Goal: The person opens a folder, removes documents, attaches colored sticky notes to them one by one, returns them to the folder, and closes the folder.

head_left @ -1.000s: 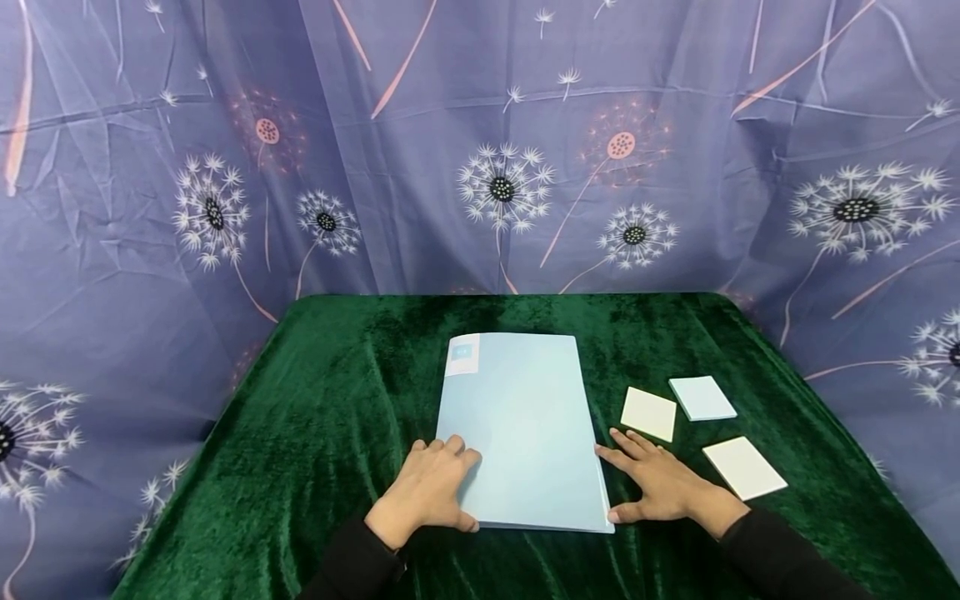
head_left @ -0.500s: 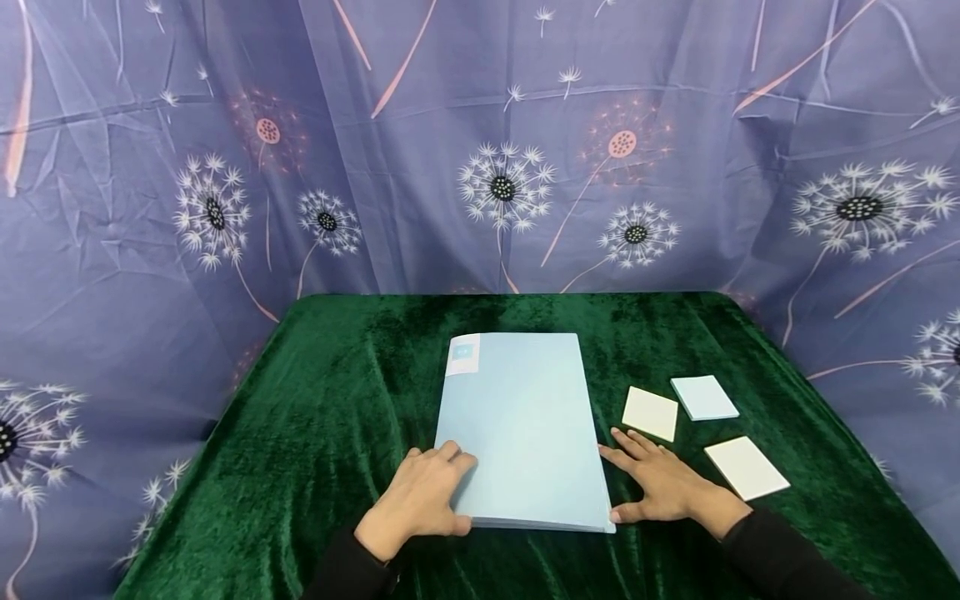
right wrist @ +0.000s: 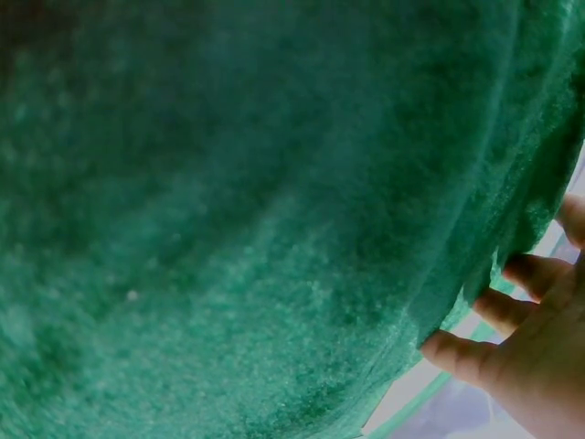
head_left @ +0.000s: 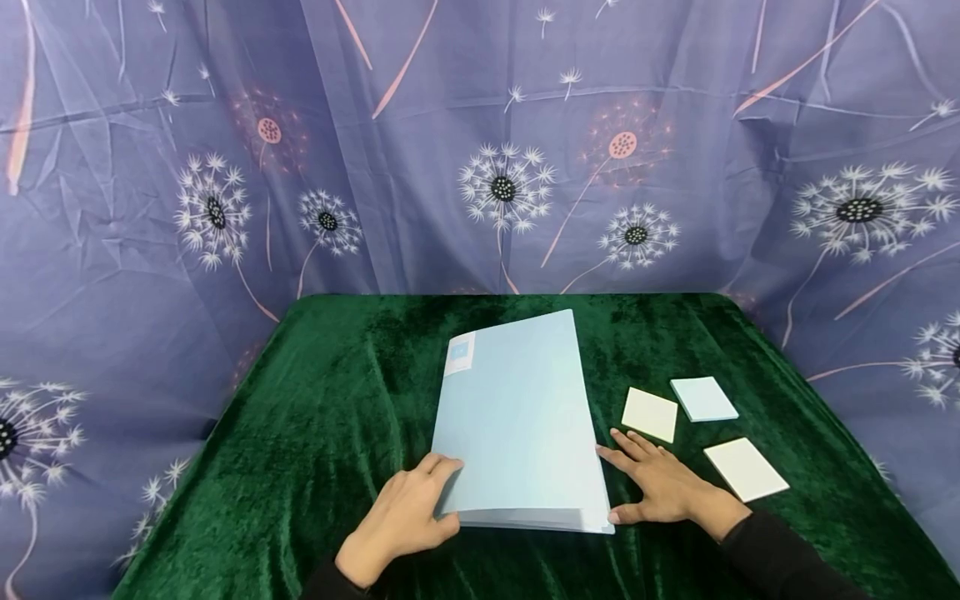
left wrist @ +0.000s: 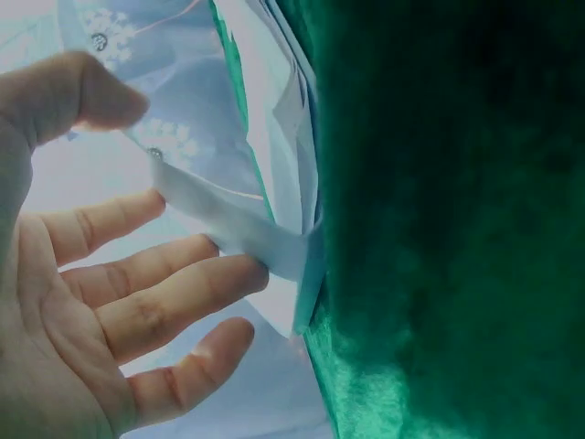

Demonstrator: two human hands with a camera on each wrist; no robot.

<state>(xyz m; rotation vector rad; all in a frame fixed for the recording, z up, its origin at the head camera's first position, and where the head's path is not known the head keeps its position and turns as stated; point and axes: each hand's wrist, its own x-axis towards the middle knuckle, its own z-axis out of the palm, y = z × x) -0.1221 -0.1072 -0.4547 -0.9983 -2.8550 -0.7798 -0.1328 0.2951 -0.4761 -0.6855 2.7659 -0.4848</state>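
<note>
A light blue folder (head_left: 517,417) with a white label (head_left: 460,353) at its upper left sits on the green cloth. Its front cover is partly raised; a gap shows along the near edge. My left hand (head_left: 405,508) holds the folder at its lower left corner, index finger over the left edge and thumb at the near edge. In the left wrist view, the fingers lie against the bent cover strip (left wrist: 247,229), with loose white pages (left wrist: 274,110) beyond. My right hand (head_left: 667,482), fingers spread, touches the folder's lower right edge, thumb at the corner.
To the right lie three square pads of paper: a cream one (head_left: 649,414), a pale blue one (head_left: 703,398) and another cream one (head_left: 746,468). The right forearm passes close by the nearest pad. A purple curtain (head_left: 405,208) with dandelions hangs behind the table.
The folder's front cover has risen, its far right corner now higher in view and the near-edge gap wider. My left hand has shifted left and toward me. The right hand has stayed put.
</note>
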